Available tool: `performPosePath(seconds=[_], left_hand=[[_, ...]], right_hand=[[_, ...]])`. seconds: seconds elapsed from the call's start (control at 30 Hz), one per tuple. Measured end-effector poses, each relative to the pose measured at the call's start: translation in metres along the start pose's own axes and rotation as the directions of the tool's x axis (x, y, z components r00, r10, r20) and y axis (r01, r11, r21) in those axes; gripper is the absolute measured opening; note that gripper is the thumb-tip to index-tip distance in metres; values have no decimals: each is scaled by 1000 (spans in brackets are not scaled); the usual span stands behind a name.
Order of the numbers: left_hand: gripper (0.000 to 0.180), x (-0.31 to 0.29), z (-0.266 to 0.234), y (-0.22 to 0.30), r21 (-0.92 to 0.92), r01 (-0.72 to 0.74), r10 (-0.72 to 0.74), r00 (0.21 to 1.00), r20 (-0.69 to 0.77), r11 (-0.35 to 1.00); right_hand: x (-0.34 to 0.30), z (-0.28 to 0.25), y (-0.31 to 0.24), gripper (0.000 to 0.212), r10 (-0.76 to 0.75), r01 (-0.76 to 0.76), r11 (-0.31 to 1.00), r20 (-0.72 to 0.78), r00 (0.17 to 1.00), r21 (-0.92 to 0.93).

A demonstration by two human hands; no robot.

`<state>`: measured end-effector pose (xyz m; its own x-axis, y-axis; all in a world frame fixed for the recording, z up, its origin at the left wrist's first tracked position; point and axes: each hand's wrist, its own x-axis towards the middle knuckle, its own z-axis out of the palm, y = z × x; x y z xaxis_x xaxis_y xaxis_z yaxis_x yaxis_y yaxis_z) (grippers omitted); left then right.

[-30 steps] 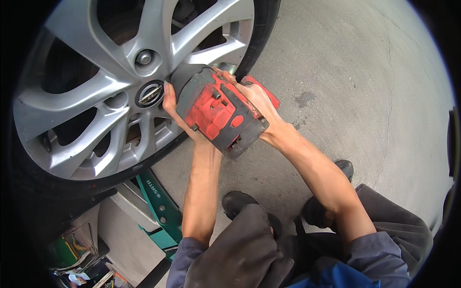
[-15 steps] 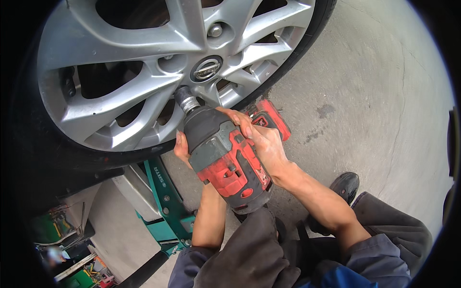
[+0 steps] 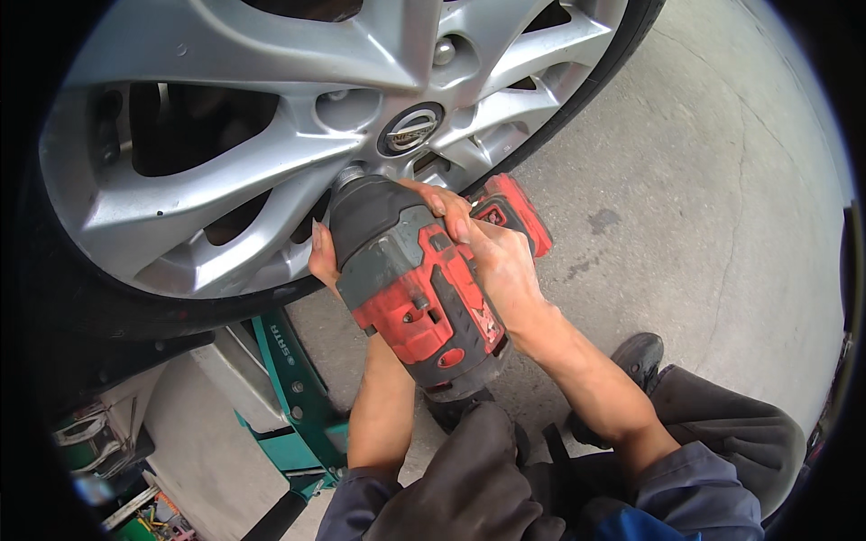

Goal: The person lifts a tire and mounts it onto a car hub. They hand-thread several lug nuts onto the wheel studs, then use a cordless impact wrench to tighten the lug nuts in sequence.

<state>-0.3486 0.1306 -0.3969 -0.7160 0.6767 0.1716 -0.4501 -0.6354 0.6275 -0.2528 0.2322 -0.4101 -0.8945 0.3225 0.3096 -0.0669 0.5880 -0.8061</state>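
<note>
Both my hands are on a red and black cordless impact wrench [image 3: 406,288]. My right hand [image 3: 492,252] wraps its grip, above the red battery pack [image 3: 514,215]. From underneath, my left hand [image 3: 325,257] supports the body, with only some fingers showing at its left side. The metal socket [image 3: 350,176] at the tool's nose reaches into a lug recess of the silver alloy wheel [image 3: 225,162], below and left of the round centre cap [image 3: 411,129]. A lug nut [image 3: 444,51] shows in the recess above the cap. Whatever sits inside the socket is hidden.
The black tyre [image 3: 586,99] rims the wheel. Below it, a green floor jack [image 3: 293,361] stands on the concrete floor [image 3: 667,180]. Assorted tools [image 3: 158,518] lie at the lower left. My shoe [image 3: 639,356] rests on the floor at right.
The view has shifted closer to the wheel. Less of the socket shows now, as the wrench's nose sits nearer the wheel. Both hands keep their hold.
</note>
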Motion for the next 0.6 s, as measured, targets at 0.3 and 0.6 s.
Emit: performPosePath(seconds=[0.3,0.6], left_hand=[[97,-9,2,15,6,95,-94,986,-137,995],[97,-8,0,15,-142,88,-113,977,-182,986]], right_hand=[[1,13,-5,27,86,-90,975,29,996,205],[5,15,-7,34,75,-73,991,-9,997,116]])
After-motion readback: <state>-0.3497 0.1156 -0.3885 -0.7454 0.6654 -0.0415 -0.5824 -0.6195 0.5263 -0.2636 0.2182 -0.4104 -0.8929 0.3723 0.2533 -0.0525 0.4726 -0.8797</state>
